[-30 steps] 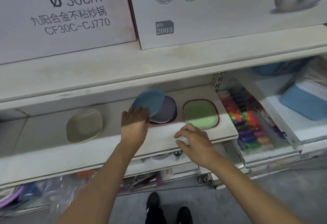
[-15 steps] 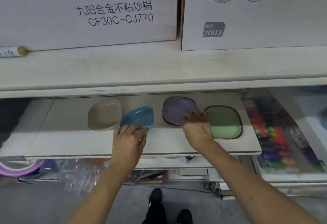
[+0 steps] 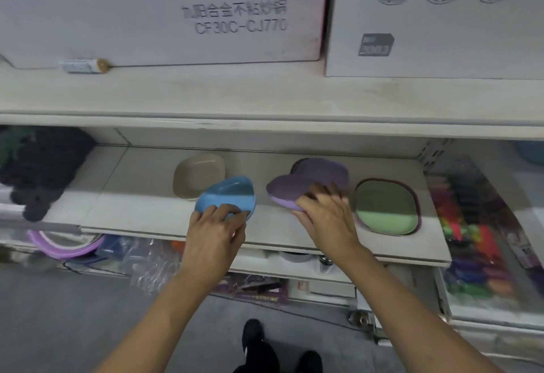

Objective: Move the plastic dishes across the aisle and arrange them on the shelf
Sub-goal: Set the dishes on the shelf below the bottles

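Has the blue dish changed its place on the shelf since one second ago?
Yes. The blue dish, held by the left hand, went left: it was over the purple stack, and now it sits beside the beige dish.

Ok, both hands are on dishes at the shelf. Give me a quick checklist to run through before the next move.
1. Left hand grips the blue dish at its near rim: ok.
2. Right hand holds the purple dish, pulled off the purple stack: ok.
3. Blue dish lying flat: not ok, tilted and overlapping the beige dish.
4. Bare shelf between beige dish and purple stack: cannot tell, dishes and hands cover it.
5. Green dish flat, clear of both hands: ok.
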The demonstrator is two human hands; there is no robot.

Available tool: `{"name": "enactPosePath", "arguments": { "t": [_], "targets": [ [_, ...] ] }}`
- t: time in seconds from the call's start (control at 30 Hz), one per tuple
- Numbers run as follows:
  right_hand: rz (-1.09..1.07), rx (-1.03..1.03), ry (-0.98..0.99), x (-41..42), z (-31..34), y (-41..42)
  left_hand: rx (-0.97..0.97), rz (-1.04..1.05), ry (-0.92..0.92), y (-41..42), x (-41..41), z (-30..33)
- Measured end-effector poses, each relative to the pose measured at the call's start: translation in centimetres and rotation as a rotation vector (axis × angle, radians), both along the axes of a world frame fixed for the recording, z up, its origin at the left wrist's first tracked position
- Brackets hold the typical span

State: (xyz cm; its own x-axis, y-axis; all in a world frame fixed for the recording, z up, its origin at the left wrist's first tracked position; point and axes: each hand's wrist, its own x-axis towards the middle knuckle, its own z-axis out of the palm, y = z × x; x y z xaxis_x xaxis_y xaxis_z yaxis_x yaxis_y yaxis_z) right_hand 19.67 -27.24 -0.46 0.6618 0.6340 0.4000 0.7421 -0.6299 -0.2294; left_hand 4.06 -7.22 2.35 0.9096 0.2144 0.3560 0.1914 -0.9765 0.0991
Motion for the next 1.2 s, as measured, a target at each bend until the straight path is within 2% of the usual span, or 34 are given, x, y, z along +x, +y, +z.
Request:
{"name": "enactPosePath", "arguments": {
  "t": [0.23,0.37,0.53,0.87,1.2],
  "targets": [
    [0.350,0.175,0.043,-6.3,2.8,11.5,0.042,0.243,-0.050,7.4,-10.4,2.8],
    [0.542,0.200,0.091,-12.0,3.8,20.1,0.031,0.399,-0.093,12.5,-18.0,3.1],
    [0.801,0.200,0.101,-23.7,4.3,34.0,-0.004,0.614,-0.162,20.9,-31.1,2.6],
    [1.187,0.215,0.139,-51.2,6.8,59.3,0.075,0.985,-0.195,37.2,-59.2,4.6],
    [1.520,0.202,0.222,-69.9,5.1,81.1,0.055,1.309,-0.157,51.7,-76.5,3.9]
  ]
}}
